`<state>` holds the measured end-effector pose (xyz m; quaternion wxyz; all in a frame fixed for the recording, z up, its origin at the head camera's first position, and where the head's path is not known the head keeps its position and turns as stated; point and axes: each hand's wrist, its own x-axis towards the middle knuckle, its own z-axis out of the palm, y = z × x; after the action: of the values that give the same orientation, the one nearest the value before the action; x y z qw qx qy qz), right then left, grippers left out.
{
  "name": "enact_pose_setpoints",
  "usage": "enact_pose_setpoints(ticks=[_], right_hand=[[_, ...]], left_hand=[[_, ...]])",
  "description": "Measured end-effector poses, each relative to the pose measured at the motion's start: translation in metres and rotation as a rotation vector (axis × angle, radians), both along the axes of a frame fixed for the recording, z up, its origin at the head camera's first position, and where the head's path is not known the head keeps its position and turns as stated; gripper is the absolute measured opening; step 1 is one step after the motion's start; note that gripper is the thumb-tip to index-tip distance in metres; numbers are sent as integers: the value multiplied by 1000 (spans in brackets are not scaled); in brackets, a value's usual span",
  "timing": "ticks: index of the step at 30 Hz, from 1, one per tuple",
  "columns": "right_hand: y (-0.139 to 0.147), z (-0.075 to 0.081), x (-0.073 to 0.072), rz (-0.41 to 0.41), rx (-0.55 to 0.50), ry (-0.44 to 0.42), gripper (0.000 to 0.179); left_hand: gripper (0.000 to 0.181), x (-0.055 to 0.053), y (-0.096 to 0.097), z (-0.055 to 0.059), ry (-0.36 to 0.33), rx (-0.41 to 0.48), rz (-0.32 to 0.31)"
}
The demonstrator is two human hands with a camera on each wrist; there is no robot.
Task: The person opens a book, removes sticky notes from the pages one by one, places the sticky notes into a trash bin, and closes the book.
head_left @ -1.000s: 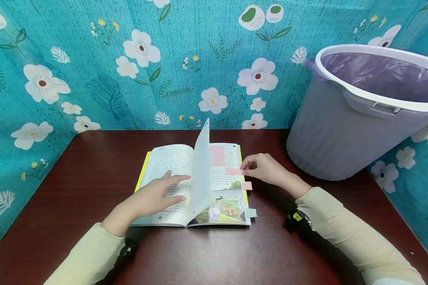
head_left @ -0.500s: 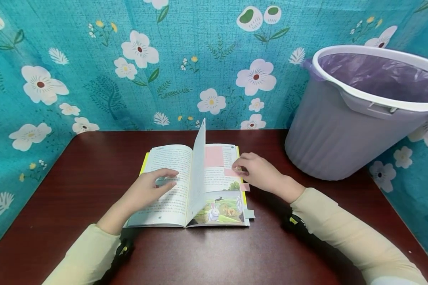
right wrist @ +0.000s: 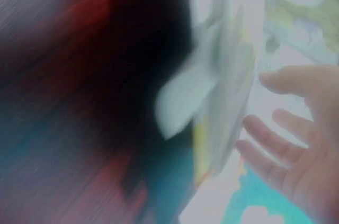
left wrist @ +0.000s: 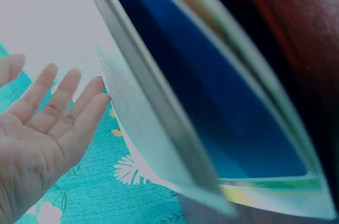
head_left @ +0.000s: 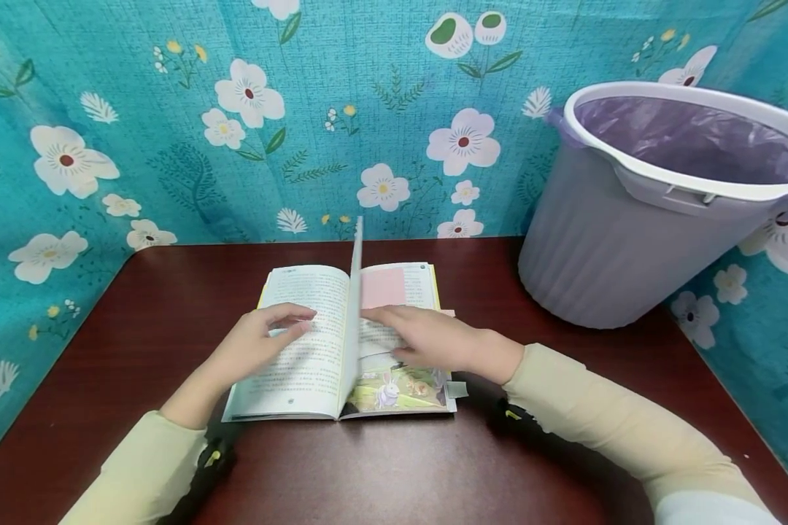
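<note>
An open book (head_left: 328,372) lies on the table, with one leaf (head_left: 353,321) standing almost upright at the middle. On its right page are a pink sticky note (head_left: 384,286) and a picture of rabbits. My right hand (head_left: 436,339) is over the right page, its fingertips close to the upright leaf; whether they touch it I cannot tell. In the right wrist view that hand (right wrist: 304,144) has its fingers spread. My left hand (head_left: 252,350) is over the left page, holding nothing. The left wrist view shows its fingers (left wrist: 63,99) loosely extended beside the pages.
At the back right stands a grey trash can (head_left: 604,226) with a purple liner (head_left: 689,138). A pale green tab (head_left: 457,389) and a pink tab (head_left: 447,313) stick out of the book's right edge. A blue floral cloth (head_left: 328,109) hangs behind the dark table (head_left: 341,474).
My right hand has left the pink tab at the right edge and moved left across the page. The upright leaf stands steeper. My left hand has drawn back slightly to the left.
</note>
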<state>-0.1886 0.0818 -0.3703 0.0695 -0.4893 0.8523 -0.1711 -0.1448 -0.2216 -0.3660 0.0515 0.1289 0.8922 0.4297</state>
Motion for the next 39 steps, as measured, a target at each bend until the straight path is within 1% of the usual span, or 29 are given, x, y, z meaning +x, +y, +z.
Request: enact_pose_setpoints(ticks=[2,4,5,8,9,10,12,15,17,22,24,25,29,31,33,37,39], right_hand=[[-9,0,5,27,61,14,76],[-18,-1,10,64,116,42,79],[-21,-2,12,79,133,56,79],[-29,-4,18,107,177,104,79],[-30,-4,19,109,187,116,78],[-32,-5,20,112,194,125,76],[-34,-5,22,113,207,137,75],[-35,-5,22,114,207,137,74],[-34,-6,22,115,207,139,72],[-26,-7,20,120,226,130,61],[-20,-7,18,117,235,113,56],[-15,-7,16,116,231,105,53],[1,-8,5,79,177,76,45],[6,-8,-1,52,133,70,43],[10,-10,-8,15,95,61,42],[13,-15,-18,-64,25,40,44],[14,-17,-22,-105,-1,12,46]], left_hand=[[42,0,-2,6,-70,86,4],[51,-1,-4,11,-141,187,25],[55,-1,-4,14,-164,222,37],[61,-1,-6,22,-189,276,60],[61,-1,-6,23,-192,271,68],[61,-2,-7,24,-194,260,73],[64,-3,-9,25,-196,206,87],[74,-4,-13,23,-212,131,114],[79,-5,-15,21,-224,103,131],[89,-5,-21,16,-261,126,151],[96,-5,-24,15,-265,113,148],[98,-5,-25,14,-260,92,145],[103,-6,-29,11,-210,-61,133],[104,-8,-30,9,-184,-129,129],[101,-9,-31,8,-167,-179,120],[88,-11,-27,4,-132,-281,99],[81,-12,-24,3,-128,-327,96]])
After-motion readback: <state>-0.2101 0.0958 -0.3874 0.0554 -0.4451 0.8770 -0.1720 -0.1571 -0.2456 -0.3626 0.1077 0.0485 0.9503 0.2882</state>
